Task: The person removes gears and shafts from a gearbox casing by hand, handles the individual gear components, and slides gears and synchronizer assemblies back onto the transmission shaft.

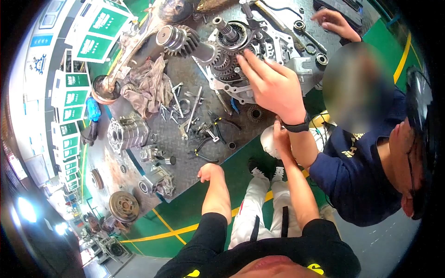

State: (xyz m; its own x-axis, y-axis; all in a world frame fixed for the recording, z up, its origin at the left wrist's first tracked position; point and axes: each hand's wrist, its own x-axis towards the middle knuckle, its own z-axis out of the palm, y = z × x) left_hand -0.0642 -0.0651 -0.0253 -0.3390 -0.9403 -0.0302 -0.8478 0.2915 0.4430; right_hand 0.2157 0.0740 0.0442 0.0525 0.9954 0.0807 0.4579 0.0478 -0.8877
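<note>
My left hand (pixel 211 172) is over the table's front edge with its fingers curled in, and nothing shows in it. Some pliers (pixel 204 155) lie just beyond it. My right hand (pixel 280 135) is beside a white object (pixel 269 140), under a co-worker's wrist; its fingers are mostly hidden. The co-worker's hand (pixel 278 90), with a black wristband, reaches over an open gearbox housing (pixel 238 92). Its fingertips are at the gears (pixel 225 69). A large geared shaft (pixel 178 41) stands left of them.
Loose bolts and wrenches (pixel 187 125), a crumpled rag (pixel 146 88) and a metal casing (pixel 125 134) lie on the table (pixel 183 171). Another hand (pixel 336 25) is at the upper right, near bearings (pixel 321 59). A co-worker in dark blue (pixel 366 171) leans in from the right.
</note>
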